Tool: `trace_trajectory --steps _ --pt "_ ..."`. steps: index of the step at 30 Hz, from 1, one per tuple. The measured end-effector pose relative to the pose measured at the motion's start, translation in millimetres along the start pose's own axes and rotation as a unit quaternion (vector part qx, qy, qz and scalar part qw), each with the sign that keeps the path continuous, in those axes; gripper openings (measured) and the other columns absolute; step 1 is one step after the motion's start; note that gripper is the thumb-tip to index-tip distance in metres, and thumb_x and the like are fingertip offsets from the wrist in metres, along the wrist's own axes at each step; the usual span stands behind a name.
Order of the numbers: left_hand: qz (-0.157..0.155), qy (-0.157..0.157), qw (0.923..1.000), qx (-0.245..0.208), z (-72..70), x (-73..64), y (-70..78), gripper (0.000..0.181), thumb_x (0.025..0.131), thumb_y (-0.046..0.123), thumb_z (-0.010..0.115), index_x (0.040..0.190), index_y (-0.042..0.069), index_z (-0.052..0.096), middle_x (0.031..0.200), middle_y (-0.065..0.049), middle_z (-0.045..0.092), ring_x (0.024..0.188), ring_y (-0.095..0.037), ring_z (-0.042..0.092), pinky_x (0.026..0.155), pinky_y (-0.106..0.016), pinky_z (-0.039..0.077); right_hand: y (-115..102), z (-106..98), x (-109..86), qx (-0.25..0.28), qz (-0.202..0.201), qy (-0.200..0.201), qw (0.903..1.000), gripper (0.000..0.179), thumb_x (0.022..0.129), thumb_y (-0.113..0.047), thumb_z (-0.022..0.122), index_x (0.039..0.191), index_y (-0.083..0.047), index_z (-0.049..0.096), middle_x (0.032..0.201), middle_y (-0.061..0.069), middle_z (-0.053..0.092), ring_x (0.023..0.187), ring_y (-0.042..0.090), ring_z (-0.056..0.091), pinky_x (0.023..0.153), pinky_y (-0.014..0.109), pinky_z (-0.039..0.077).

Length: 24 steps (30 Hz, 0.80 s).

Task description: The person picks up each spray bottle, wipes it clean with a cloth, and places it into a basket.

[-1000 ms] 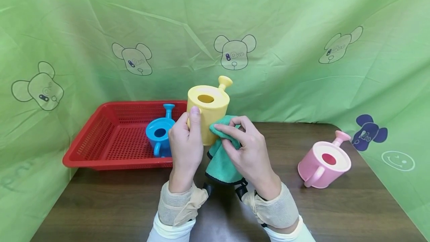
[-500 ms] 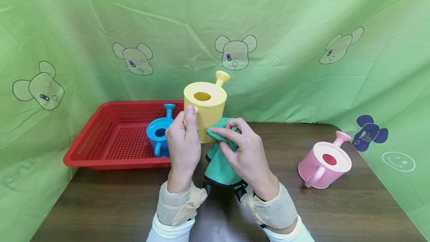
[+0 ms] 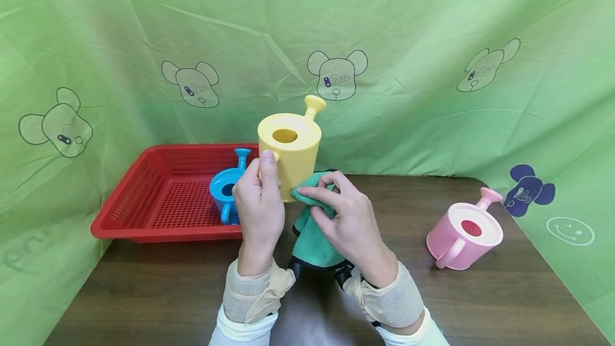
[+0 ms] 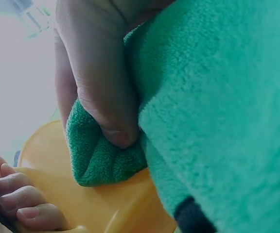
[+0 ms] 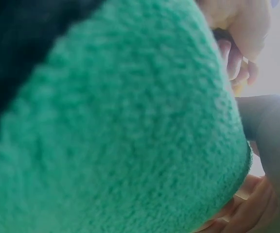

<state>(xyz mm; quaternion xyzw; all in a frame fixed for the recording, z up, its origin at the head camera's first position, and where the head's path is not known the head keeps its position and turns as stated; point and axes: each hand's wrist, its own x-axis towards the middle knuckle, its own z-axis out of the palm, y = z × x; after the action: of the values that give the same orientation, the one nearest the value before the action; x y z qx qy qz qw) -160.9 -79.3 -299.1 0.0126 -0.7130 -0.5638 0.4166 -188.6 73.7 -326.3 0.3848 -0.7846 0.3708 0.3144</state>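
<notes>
Showing, apparently, a wiping step: gripping the yellow watering can (image 3: 299,162) above the table (image 3: 163,292) in the left hand (image 3: 261,202); pinching green cloth (image 3: 314,244) against its lower side with the right hand (image 3: 349,220); calling next, probably, for turning the can.

2 white sleeves (image 3: 242,332), 2 beige wrist wraps (image 3: 244,293), black fittings (image 3: 343,276).
</notes>
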Motion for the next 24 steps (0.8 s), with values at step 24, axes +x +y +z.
trace_trajectory --steps 24 --pt "0.018 0.064 0.9975 -0.025 -3.6 3.9 -4.1 0.049 0.109 0.025 0.056 0.067 0.000 0.050 0.056 -0.007 0.048 0.058 -0.014 0.051 0.053 -0.021 0.038 -2.0 3.2 -1.9 -0.036 -0.014 -0.069 0.9969 0.032 0.081 0.000 0.081 0.105 -0.021 0.084 0.097 -0.003 0.061 0.060 0.007 0.049 0.055 0.020 0.042"
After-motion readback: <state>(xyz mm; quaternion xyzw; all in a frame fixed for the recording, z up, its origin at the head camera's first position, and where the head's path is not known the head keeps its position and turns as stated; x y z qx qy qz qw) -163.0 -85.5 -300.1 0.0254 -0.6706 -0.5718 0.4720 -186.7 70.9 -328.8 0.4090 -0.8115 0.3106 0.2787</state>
